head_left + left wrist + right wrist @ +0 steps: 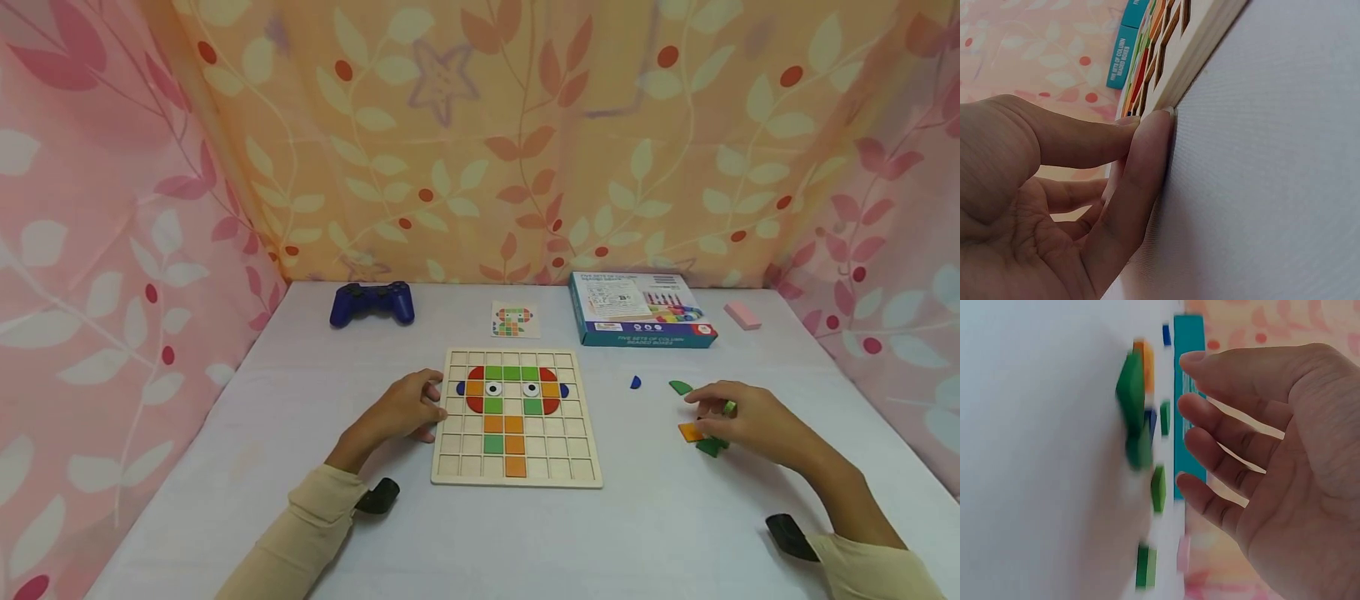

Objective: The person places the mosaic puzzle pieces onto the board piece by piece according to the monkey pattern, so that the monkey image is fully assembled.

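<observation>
The grid board [557, 448], mid-table [517, 542], is pinched at its left edge by the left hand [408, 407]. Its right edge is well separated from loose pieces [689, 432] under the released right hand [750, 421]. Beyond, 1 card [515, 317] is flanked by 1 controller [372, 303], left, and 1 box [637, 312], right.

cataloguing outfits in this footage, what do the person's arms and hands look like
Long beige sleeves cover the arms, with a black wrist camera near each cuff. The right hand wears a greenish ring; none shows on the left hand.
</observation>
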Demonstrator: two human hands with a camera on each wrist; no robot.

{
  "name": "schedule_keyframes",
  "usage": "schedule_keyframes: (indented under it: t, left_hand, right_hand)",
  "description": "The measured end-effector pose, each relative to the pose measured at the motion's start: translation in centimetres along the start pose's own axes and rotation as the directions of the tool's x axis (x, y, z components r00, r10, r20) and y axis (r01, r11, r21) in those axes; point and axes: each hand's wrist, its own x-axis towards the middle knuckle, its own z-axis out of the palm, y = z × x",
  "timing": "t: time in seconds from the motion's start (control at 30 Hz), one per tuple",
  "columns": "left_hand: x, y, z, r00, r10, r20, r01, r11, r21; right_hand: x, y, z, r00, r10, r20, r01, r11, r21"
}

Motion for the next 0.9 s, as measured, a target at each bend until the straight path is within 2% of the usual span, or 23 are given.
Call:
schedule_keyframes:
  t: [0.47,0.9]
  left_hand:
    - [0.0,0.0,0.0,1.000,-0.003,0.004,0.003,1.000,-0.001]
    - [0.2,-0.3,-0.1,1.000,0.001,0.006,-0.001,1.000,-0.001]
  right_hand:
    - [-2.4,5.4,-2.1,0.992,0.108,-0.060,-0.112,0.991,-0.076]
    - [-2.8,7.3,-2.4,0.988,0.145,-0.045,-0.150,0.982,-0.115]
